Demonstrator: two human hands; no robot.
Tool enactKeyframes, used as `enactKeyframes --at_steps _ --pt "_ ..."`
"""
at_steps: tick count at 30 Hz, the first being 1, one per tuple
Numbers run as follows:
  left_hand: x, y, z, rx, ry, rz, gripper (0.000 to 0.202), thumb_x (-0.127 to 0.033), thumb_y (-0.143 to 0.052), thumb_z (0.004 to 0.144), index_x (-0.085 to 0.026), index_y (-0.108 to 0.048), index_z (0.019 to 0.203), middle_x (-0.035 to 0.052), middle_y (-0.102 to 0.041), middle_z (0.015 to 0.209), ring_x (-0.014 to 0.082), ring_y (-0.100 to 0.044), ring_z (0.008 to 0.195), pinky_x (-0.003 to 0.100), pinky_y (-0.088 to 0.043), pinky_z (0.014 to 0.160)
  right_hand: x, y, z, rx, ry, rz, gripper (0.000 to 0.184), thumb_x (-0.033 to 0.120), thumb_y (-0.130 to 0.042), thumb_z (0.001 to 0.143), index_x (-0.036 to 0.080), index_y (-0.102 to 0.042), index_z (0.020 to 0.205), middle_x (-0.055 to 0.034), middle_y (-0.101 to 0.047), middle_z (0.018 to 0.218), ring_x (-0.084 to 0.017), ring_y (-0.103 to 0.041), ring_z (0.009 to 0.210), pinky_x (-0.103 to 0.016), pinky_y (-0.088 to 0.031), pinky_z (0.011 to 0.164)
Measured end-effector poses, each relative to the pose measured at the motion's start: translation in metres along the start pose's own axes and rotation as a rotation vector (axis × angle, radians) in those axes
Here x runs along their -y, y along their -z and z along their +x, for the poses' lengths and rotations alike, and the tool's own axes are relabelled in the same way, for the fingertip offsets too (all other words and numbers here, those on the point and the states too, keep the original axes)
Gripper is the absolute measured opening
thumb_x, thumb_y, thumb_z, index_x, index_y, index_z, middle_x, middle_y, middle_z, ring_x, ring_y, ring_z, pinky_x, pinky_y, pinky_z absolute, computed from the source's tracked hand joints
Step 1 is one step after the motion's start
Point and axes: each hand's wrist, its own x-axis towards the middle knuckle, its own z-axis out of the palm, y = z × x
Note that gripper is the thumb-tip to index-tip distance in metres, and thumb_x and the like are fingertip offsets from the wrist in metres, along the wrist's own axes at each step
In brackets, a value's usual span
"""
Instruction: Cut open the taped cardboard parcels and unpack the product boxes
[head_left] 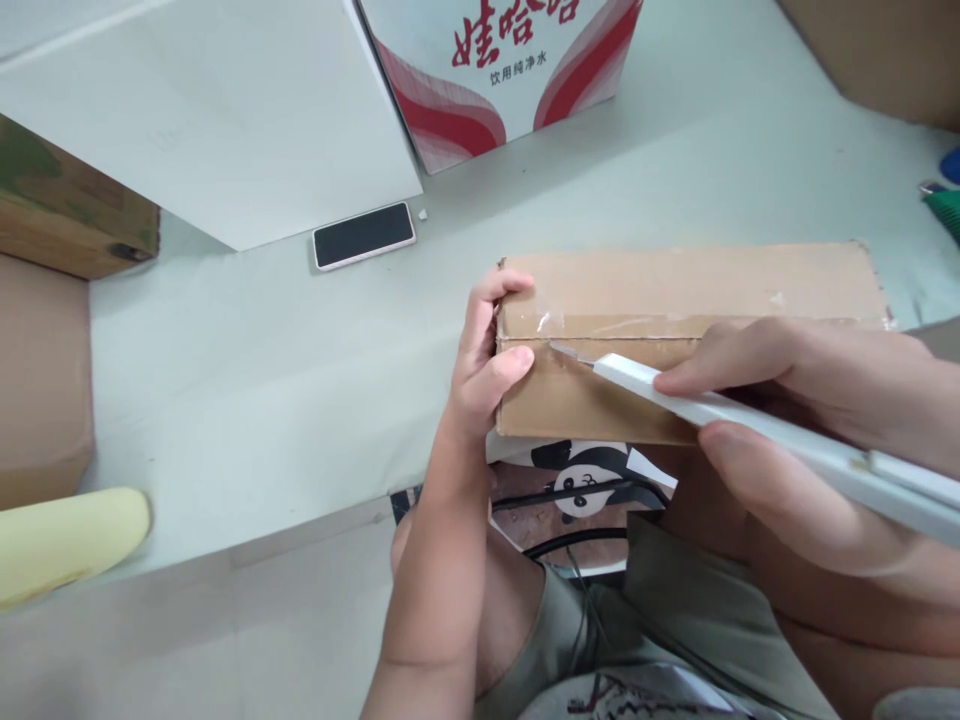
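A brown cardboard box (675, 285) lies at the table's near edge, its taped seam running lengthwise across the side facing me. My left hand (487, 350) grips the box's left end, thumb on the near face and index finger over the far part. In my right hand (780, 410) is a white utility knife (660, 388) with its blade out. The blade tip is at the seam, a little right of my left thumb. Clear tape (551, 322) shows along the seam and looks wrinkled near the left end.
A phone (364, 236) lies on the pale table (285, 360). Behind it stand a large white box (247, 110) and a red-and-white water carton (517, 90). More cardboard boxes (45, 370) are at the left, beside a yellow rounded object (75, 540). Another box (892, 50) occupies the far right.
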Motion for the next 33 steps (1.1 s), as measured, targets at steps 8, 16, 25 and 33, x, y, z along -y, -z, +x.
enactKeyframes --at_steps 8,16,25,33 --pt "-0.001 -0.002 0.001 -0.021 0.004 0.018 0.065 -0.071 -0.07 0.077 -0.031 -0.055 0.126 0.0084 -0.061 0.128 0.0347 -0.062 0.124 0.047 -0.056 0.099 0.0 -0.004 0.004 0.084 0.196 -0.083 0.008 0.019 -0.063 0.088 0.026 -0.064 0.092 0.0042 -0.061 0.068 -0.01 -0.049 0.05 -0.025 -0.037 0.048" --pt "0.003 -0.003 0.002 -0.006 -0.06 -0.049 0.058 -0.062 -0.072 0.079 -0.032 -0.055 0.126 0.0063 -0.059 0.135 0.0319 -0.062 0.121 0.044 -0.056 0.098 0.002 -0.011 0.007 -0.054 0.185 -0.094 0.012 0.014 -0.059 0.085 0.025 -0.059 0.08 0.0051 -0.055 0.061 -0.01 -0.047 0.05 -0.025 -0.038 0.049" --pt "0.009 0.0 0.002 0.038 -0.103 -0.079 0.055 -0.058 -0.069 0.085 -0.034 -0.053 0.132 0.0048 -0.061 0.128 0.0303 -0.061 0.119 0.045 -0.052 0.101 -0.004 -0.002 -0.002 -0.145 0.19 -0.114 0.007 0.019 -0.057 0.084 0.023 -0.058 0.08 0.003 -0.058 0.058 -0.009 -0.048 0.045 -0.026 -0.033 0.043" --pt "-0.001 -0.005 0.002 -0.054 -0.097 -0.106 0.05 -0.065 -0.061 0.088 -0.035 -0.062 0.127 0.0027 -0.06 0.132 0.0289 -0.062 0.122 0.043 -0.053 0.102 0.003 0.003 -0.007 -0.115 0.225 -0.015 0.007 0.017 -0.059 0.085 0.024 -0.059 0.083 0.0033 -0.06 0.064 -0.009 -0.053 0.05 -0.027 -0.039 0.045"
